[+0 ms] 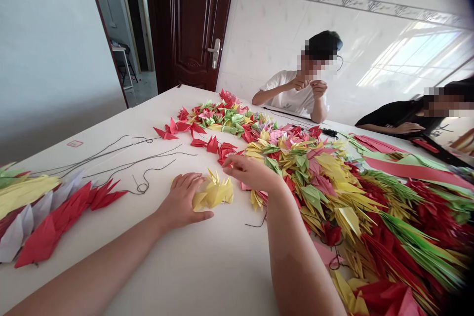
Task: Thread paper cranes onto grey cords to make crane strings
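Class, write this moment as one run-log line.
left hand: flat on yellow paper cranes | right hand: fingertips together by mixed crane pile | surface: white table

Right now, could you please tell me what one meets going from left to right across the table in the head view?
Red and white folded-paper strand → loop of dark thread → left hand → yellow folded papers → right hand → heap of mixed-colour folded papers.

No legible text anywhere; small red sticker point(74, 143) on table point(222, 266) unreadable.
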